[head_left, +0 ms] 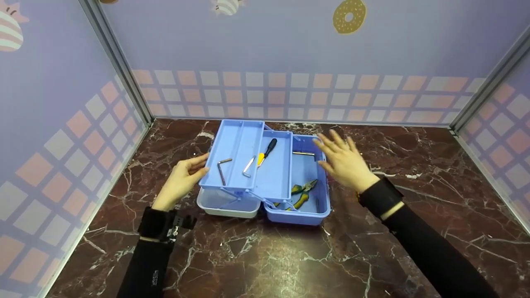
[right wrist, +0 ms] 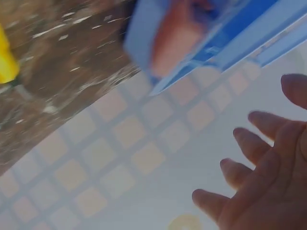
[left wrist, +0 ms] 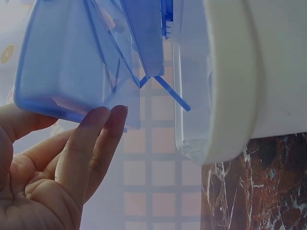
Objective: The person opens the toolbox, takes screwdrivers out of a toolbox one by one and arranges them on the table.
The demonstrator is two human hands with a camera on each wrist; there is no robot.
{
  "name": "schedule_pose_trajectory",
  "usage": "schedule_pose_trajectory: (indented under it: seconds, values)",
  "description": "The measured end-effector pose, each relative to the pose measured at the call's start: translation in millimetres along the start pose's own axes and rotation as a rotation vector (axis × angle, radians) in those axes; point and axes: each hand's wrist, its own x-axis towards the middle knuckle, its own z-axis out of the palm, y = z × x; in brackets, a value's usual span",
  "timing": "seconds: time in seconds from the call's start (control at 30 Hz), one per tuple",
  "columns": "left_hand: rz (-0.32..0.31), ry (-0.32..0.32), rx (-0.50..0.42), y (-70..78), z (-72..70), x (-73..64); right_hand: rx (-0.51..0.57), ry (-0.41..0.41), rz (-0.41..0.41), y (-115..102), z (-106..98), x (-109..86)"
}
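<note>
Pinching the upper tray (head_left: 232,142) by its edge, left hand (head_left: 182,178), right hand (head_left: 344,161) spread, palm down, near the toolbox (head_left: 296,218).

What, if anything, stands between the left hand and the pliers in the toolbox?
Two things: the upper tray, which the left hand holds, and right of it the lower tray, which partly hides the pliers in the head view.
</note>
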Motion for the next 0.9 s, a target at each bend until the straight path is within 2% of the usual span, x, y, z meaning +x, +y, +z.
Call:
schedule_pose_trajectory:
  seconds: [0.1,0.3,0.57,0.7,0.9]
  values:
    - [-0.003,-0.002,-0.013,-0.2,0.5,-0.6,-0.015,-0.018,-0.075,-13.6,-3.7,8.1]
    - [-0.004,-0.001,-0.019,-0.9,0.7,-0.4,-0.035,-0.046,-0.168,-37.1,-7.8,24.7]
    - [-0.011,0.002,-0.025,1.3,-1.1,0.7,-0.009,-0.221,-0.261,-65.9,2.8,48.2]
    - [-0.009,-0.002,-0.033,0.3,-0.9,1.6,0.005,-0.271,-0.292,-74.8,12.0,57.2]
    - [-0.006,-0.008,-0.032,-0.8,-0.8,0.7,0.002,-0.298,-0.291,-85.5,21.5,67.5]
